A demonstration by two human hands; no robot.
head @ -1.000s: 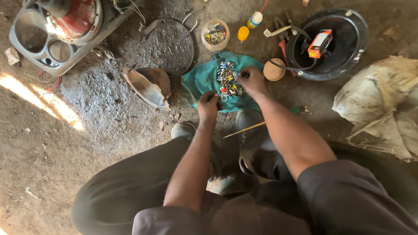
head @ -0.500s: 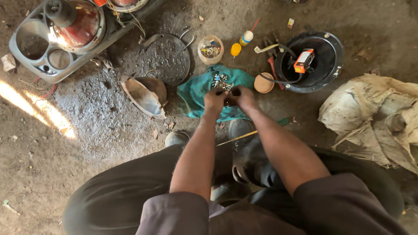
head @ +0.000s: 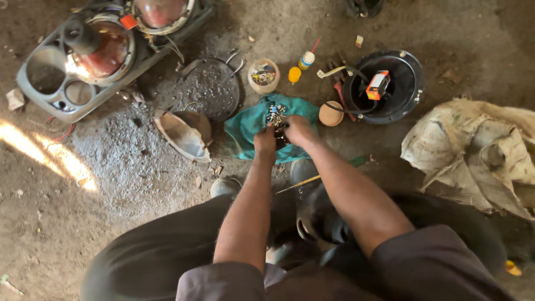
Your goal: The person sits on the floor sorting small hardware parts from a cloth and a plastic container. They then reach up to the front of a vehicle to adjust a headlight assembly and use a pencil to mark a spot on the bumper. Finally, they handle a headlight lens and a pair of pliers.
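A teal cloth (head: 251,125) lies on the dirt floor with a heap of small metal and coloured parts (head: 274,113) on it. Both my hands rest on the cloth's near side, close together. My left hand (head: 265,140) has its fingers curled down among the parts. My right hand (head: 298,130) is bunched beside it over the same heap. What either hand pinches is hidden by the fingers.
A grey headlight housing with lamps (head: 89,61) lies at the far left. A round wire grille (head: 209,89), a broken reflector shell (head: 184,134), a small tub of parts (head: 263,75), a black round housing (head: 390,83) and a crumpled sack (head: 479,150) surround the cloth.
Both hands have drawn together at the cloth's near edge; the right hand came back from the far side of the heap. The view has shifted, so everything sits lower in frame.
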